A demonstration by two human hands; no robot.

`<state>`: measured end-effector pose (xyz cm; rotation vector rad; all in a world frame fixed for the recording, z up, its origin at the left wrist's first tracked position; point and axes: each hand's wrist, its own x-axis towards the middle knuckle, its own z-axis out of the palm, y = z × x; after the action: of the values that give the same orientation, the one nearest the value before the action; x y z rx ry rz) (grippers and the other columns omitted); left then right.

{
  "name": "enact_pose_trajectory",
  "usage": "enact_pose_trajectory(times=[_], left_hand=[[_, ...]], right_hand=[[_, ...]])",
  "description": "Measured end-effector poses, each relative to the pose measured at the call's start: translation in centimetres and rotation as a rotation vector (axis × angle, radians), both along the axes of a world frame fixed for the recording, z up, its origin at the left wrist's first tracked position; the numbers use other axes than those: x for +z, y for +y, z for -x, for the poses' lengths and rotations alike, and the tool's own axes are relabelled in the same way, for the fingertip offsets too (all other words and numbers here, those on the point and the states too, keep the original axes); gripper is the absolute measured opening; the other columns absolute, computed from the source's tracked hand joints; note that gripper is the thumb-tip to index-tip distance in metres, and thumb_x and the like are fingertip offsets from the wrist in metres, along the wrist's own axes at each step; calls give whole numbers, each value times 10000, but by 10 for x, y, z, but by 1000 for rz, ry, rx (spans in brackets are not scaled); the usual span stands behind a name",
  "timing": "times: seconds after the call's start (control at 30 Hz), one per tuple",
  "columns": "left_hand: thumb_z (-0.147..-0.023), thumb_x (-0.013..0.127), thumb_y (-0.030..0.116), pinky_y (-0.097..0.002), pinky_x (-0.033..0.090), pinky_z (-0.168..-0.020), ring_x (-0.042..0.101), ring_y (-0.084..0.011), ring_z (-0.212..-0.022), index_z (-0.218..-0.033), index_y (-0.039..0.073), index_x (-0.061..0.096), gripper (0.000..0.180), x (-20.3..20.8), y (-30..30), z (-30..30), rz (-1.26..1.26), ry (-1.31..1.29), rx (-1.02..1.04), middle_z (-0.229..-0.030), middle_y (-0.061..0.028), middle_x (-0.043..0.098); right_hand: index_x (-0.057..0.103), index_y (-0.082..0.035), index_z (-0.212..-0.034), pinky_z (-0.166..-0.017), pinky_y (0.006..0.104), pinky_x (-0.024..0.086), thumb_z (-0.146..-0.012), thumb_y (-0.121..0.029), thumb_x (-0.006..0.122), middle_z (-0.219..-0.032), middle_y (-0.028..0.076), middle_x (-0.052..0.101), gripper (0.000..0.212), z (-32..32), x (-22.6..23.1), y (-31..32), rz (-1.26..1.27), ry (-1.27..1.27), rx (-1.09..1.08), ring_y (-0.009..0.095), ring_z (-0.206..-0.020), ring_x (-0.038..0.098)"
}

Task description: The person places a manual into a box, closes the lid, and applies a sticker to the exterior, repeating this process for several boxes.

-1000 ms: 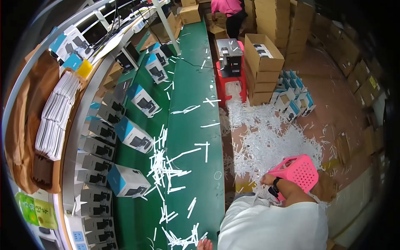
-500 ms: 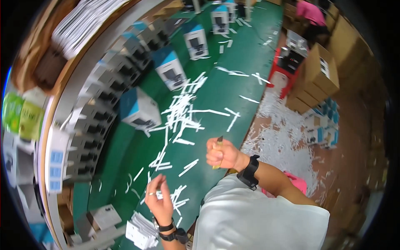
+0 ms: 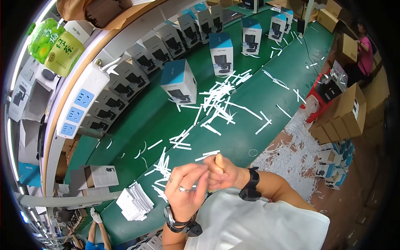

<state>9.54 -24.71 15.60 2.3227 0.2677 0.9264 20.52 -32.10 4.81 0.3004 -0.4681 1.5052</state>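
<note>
My right hand (image 3: 225,173) is closed in a fist around a slim yellow utility knife (image 3: 212,191), mostly hidden by the fingers; its blade cannot be made out. Close against that fist, my left hand (image 3: 185,187) has its fingers bent and thumb drawn in toward them. Whatever its fingertips pinch, if anything, is hidden. Both hands are above the near edge of the green table (image 3: 246,141). White paper strips (image 3: 218,98) lie in a loose heap beyond them, with more strips scattered nearby. Left of my left wrist sits a stack of folded white sheets (image 3: 135,202).
Blue-and-white product boxes (image 3: 179,83) stand along the table, with a row of open boxes (image 3: 160,56) behind. A white power strip (image 3: 83,102) is at the left shelf. Shredded paper (image 3: 287,146) covers the floor at right, near cartons (image 3: 346,112). Another person (image 3: 366,54) is at far right.
My hands have come together; the left moved right and up to meet the right fist. The knife blade, visible before, is now hidden. The view has turned, shifting the table rightward.
</note>
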Motion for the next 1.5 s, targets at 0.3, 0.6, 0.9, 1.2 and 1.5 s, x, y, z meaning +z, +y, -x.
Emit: enact_pose_trajectory(times=[0.3, 0.6, 0.9, 1.2, 1.5], left_hand=[[-893, 653, 204, -515, 376, -997, 581, -349, -1103, -1136, 55, 665, 286, -77, 38, 35, 0, 409, 94, -1088, -125, 670], [-879, 671, 355, -449, 491, -942, 617, -421, -1100, -1208, -38, 631, 514, -235, 58, 199, 412, 1028, 316, -1166, -277, 646], [-929, 673, 259, -284, 507, -627, 653, -167, -684, -959, -23, 674, 283, -210, 65, 67, 717, 661, 92, -788, -81, 696], [-1004, 581, 258, -234, 392, -545, 502, -74, -567, -736, 61, 590, 333, -230, 58, 94, 1164, 656, -47, -630, 23, 549], [-1042, 497, 294, -277, 455, -641, 587, -146, -706, -829, 56, 581, 331, -268, 49, 89, 1438, 535, -164, -755, -33, 584]], right_hand=[[682, 19, -887, -559, 287, 482, -907, -237, 706, -631, 60, 629, 258, -157, -114, -48, 1148, -1520, -1242, 115, -569, 584], [578, -16, -1083, -619, 280, 456, -906, -128, 664, -765, 13, 584, 227, -113, -290, -202, 1664, -1456, -1427, 128, -663, 533], [594, -131, -1288, -701, 447, 533, -849, -302, 710, -939, 122, 708, 485, -15, -136, -24, 370, -2011, -624, 360, -820, 670], [628, -61, -1116, -754, 319, 530, -826, -239, 772, -940, 73, 703, 369, -3, -136, -9, 426, -1529, -371, 183, -876, 676], [680, -56, -959, -623, 273, 493, -816, -161, 753, -774, 17, 623, 192, -36, -75, -16, 598, -1649, -894, 131, -682, 612]])
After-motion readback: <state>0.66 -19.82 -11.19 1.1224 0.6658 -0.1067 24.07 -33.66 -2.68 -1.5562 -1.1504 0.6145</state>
